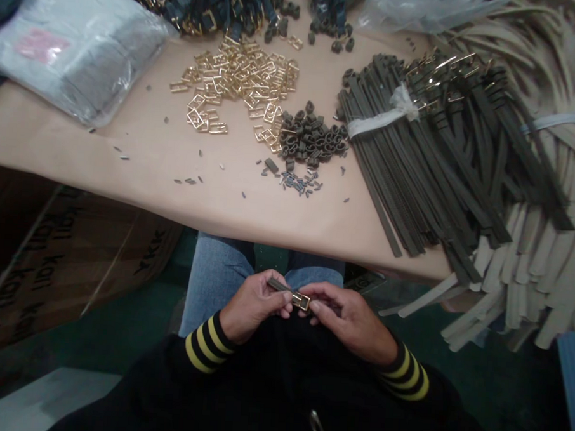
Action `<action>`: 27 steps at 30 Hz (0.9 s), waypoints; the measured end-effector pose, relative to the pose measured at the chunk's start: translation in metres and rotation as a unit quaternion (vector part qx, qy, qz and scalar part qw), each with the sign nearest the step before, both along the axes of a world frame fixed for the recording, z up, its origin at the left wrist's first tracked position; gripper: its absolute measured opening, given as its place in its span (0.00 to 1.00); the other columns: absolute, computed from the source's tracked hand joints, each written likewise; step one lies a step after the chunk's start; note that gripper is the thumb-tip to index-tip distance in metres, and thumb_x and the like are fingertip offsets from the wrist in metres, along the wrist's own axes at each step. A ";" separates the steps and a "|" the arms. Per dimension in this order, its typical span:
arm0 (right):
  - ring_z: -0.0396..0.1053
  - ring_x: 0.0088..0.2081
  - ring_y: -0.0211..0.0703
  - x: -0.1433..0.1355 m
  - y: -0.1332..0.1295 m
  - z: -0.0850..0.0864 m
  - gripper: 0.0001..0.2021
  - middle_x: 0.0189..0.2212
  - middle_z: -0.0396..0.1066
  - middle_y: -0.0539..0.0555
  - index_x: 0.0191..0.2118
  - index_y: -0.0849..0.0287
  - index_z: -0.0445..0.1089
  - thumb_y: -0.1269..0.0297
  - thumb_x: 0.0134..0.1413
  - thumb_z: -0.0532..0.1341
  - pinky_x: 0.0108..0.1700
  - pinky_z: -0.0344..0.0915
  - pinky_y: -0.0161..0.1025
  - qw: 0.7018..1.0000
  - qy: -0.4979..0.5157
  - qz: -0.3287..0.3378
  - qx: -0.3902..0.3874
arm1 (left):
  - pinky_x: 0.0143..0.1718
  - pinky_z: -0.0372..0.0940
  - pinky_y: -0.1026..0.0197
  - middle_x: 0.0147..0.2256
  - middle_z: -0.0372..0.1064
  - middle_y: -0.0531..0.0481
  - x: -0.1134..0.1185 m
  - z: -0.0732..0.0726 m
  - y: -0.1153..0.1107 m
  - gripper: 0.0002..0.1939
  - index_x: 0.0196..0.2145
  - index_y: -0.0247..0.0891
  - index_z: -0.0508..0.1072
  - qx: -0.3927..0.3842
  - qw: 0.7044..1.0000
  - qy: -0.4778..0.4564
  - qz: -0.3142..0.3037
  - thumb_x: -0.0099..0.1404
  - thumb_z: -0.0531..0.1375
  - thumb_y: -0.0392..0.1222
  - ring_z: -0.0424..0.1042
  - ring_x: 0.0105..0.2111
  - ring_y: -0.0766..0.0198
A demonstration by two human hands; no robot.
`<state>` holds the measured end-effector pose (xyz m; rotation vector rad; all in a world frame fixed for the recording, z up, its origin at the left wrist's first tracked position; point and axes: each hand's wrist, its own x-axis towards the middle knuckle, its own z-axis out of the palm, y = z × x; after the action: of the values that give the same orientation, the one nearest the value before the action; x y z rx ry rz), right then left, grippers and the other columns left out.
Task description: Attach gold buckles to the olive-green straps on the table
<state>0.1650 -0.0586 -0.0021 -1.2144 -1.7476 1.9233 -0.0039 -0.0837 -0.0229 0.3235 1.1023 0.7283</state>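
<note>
Over my lap, my left hand [261, 303] pinches a dark olive strap [277, 285] between thumb and fingers. At the strap's end sits a gold buckle [301, 300]. My right hand [345, 316] grips the buckle's right side with thumb and forefinger. On the table in front lie a heap of gold buckles [246, 71], a pile of small dark strap loops [312, 137] and a scatter of tiny dark pieces [301, 181]. A bundle of olive straps [395, 150], bound with a white tie, rests to the right of them.
Long beige straps [547, 252] hang over the table's right edge. A plastic-wrapped packet [85, 41] lies at the back left, dark blue buckled straps [205, 8] at the back. A cardboard box [99, 258] stands below the brown table [128, 151] on the left.
</note>
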 end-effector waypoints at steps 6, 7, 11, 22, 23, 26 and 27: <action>0.70 0.30 0.36 -0.001 -0.001 -0.007 0.13 0.29 0.69 0.54 0.36 0.63 0.62 0.58 0.47 0.58 0.28 0.68 0.32 0.980 0.067 -0.069 -0.172 | 0.20 0.59 0.70 0.18 0.66 0.55 -0.001 0.001 0.000 0.13 0.25 0.32 0.63 0.020 1.000 -0.005 -0.017 0.46 0.64 0.40 0.65 0.18 0.73; 0.70 0.29 0.35 -0.003 -0.001 -0.008 0.14 0.28 0.69 0.53 0.35 0.63 0.62 0.57 0.45 0.60 0.27 0.68 0.31 0.976 0.070 -0.080 -0.189 | 0.20 0.59 0.70 0.18 0.66 0.55 -0.001 0.001 0.000 0.13 0.25 0.32 0.63 0.026 0.999 -0.003 -0.022 0.47 0.64 0.40 0.65 0.18 0.73; 0.68 0.24 0.32 -0.008 -0.003 -0.014 0.16 0.23 0.68 0.49 0.30 0.62 0.61 0.56 0.40 0.63 0.25 0.65 0.29 0.965 0.064 -0.114 -0.229 | 0.22 0.60 0.69 0.18 0.66 0.56 0.001 0.006 0.002 0.11 0.25 0.33 0.62 0.049 0.997 0.029 -0.054 0.48 0.62 0.39 0.65 0.18 0.74; 0.67 0.27 0.34 -0.008 -0.001 -0.011 0.18 0.25 0.68 0.52 0.31 0.63 0.61 0.54 0.39 0.63 0.31 0.64 0.33 0.975 0.050 -0.083 -0.201 | 0.22 0.59 0.69 0.18 0.63 0.58 0.003 0.012 0.004 0.08 0.25 0.34 0.60 0.095 0.987 0.096 -0.082 0.50 0.58 0.36 0.64 0.18 0.74; 0.67 0.26 0.34 -0.008 -0.002 -0.012 0.17 0.25 0.68 0.52 0.31 0.63 0.61 0.54 0.39 0.63 0.31 0.63 0.33 0.975 0.046 -0.087 -0.199 | 0.22 0.59 0.68 0.19 0.63 0.58 0.003 0.012 0.004 0.08 0.25 0.34 0.59 0.096 0.987 0.098 -0.084 0.50 0.58 0.36 0.64 0.18 0.73; 0.67 0.26 0.34 -0.009 -0.003 -0.014 0.16 0.25 0.67 0.52 0.31 0.63 0.61 0.55 0.41 0.62 0.31 0.63 0.34 0.976 0.039 -0.094 -0.193 | 0.22 0.60 0.68 0.19 0.63 0.57 0.004 0.011 0.003 0.07 0.25 0.34 0.59 0.100 0.985 0.106 -0.090 0.51 0.57 0.36 0.65 0.19 0.73; 0.67 0.26 0.34 -0.010 -0.003 -0.015 0.16 0.24 0.67 0.51 0.31 0.63 0.61 0.56 0.41 0.62 0.31 0.63 0.34 0.976 0.039 -0.094 -0.191 | 0.23 0.60 0.68 0.19 0.63 0.57 0.005 0.011 0.002 0.07 0.25 0.34 0.59 0.104 0.984 0.110 -0.091 0.51 0.57 0.36 0.65 0.19 0.73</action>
<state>0.1550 -0.0618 -0.0167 -1.3483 -1.2089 2.2180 0.0007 -0.0817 -0.0121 0.6869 1.1888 0.6555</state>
